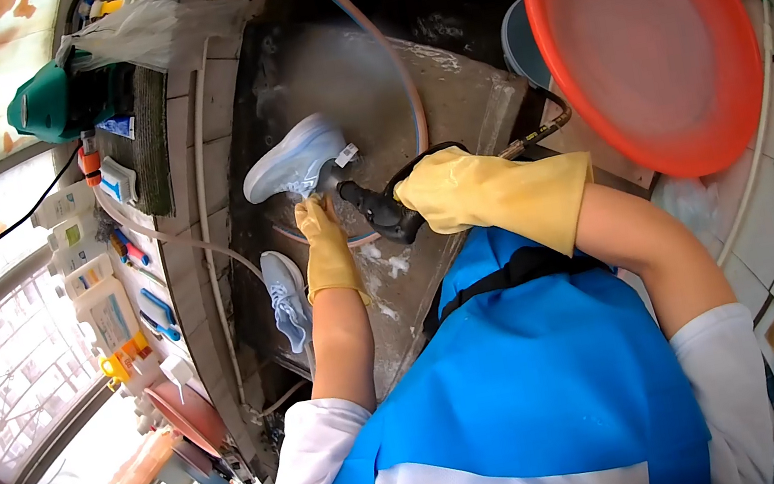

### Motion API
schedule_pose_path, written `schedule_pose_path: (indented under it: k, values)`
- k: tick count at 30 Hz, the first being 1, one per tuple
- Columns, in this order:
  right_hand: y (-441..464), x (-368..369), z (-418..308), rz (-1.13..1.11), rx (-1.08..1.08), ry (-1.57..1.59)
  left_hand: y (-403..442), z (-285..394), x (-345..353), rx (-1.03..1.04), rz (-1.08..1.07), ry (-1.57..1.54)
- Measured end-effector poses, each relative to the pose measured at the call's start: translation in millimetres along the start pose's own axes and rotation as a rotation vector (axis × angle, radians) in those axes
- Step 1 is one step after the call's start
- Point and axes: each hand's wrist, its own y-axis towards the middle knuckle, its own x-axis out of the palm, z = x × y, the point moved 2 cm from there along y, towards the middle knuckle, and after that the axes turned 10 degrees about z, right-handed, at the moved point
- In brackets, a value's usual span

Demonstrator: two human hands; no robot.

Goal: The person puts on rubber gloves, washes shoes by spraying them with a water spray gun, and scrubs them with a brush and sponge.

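My left hand (327, 246), in a yellow rubber glove, pinches the lace area of a light grey-blue sneaker (295, 158). The shoe lies tilted on its side, with its pale sole away from me and a small white tag at its collar. In my right hand (460, 192), also gloved, is a black spray gun (380, 211), its nozzle pointing at the shoe from close by. Mist hangs over the wet slab (421, 135) just beyond the shoe. A matching sneaker (287, 298) rests to the left of my left forearm.
A big red basin (647, 28) stands at the right, partly over a grey bucket (524, 43). One hose (387, 49) loops across the slab. Along the left ledge are several white bottles (94, 278), a blue brush (157, 314) and a green machine (46, 103).
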Motion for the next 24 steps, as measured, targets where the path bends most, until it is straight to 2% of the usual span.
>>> schedule_pose_path:
  k: [2, 3, 6, 7, 8, 10, 11, 12, 14, 16, 17, 18, 20, 24]
  values:
    - [-10, -12, -5, 0.034, 0.047, 0.034, 9, 1, -7, 0.024, -0.026, -0.001]
    - [-4, -2, -4, 0.127, 0.098, 0.167, 14, 11, -15, 0.252, -0.149, 0.345]
    - [8, 14, 12, 0.127, 0.185, 0.230, 21, 2, -12, 0.362, -0.171, 0.502]
    - [5, 12, 13, 0.090, 0.079, 0.121, 9, 10, -1, 0.204, -0.102, 0.332]
    - [4, 10, 9, 0.091, 0.079, 0.121, 6, 12, 2, 0.047, -0.034, 0.162]
    - [2, 8, 2, 0.142, 0.154, 0.188, 1, 23, 8, 0.264, -0.161, 0.428]
    - [2, 2, 4, -0.008, 0.050, 0.057, 1, 23, 11, 0.161, -0.132, 0.335]
    - [1, 5, 4, -0.007, 0.047, 0.055, -1, 24, 14, 0.061, -0.103, 0.241]
    - [-3, 4, 8, 0.144, 0.121, 0.168, 5, 21, 9, 0.089, -0.125, 0.225]
    - [-4, 0, 10, 0.156, 0.128, 0.213, 5, 23, 7, 0.095, -0.037, 0.404]
    - [-6, -6, 11, 0.157, 0.235, 0.265, 0, 26, 11, 0.069, -0.056, 0.249]
    - [-7, -9, 14, 0.160, 0.341, 0.315, -4, 29, 16, 0.071, -0.057, 0.245]
    - [1, 0, 18, 0.150, 0.293, 0.362, -1, 32, 17, 0.079, -0.074, 0.135]
    - [0, 5, 17, 0.169, 0.285, 0.327, 20, 30, 13, 0.062, -0.089, 0.283]
